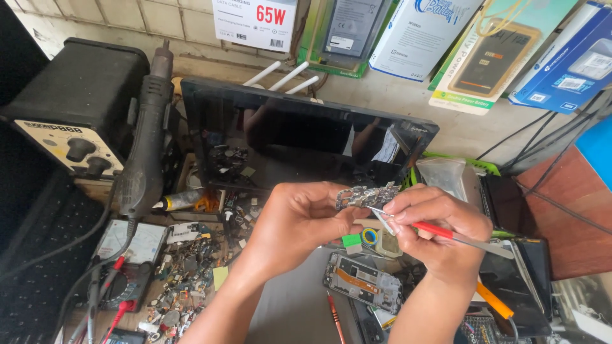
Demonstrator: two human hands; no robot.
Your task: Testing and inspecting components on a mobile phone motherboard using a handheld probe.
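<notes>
Both forearms nearest me, left hand (299, 220) pinching small silvery phone circuit board (368, 195), right hand (437, 226) gripping red-handled tweezers (440, 230) on it, opened phone (362, 281) below.

Single head-worn view, looking steeply down and forward over the cluttered counter (293, 306). Close range: both forearms enter from the bottom edge below the dark monitor (306, 137). Wall with hanging packages sits just above that monitor.

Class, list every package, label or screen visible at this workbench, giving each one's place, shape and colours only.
White box: wall, top centre, rectangular, red print.
Green blister pack: beside it, dark insert.
White-blue box: tilted, right of that.
Green-yellow battery pack: angled, further right.
Blue boxes: top right.
Dark screen: propped behind the hands, black, reflective.
</notes>
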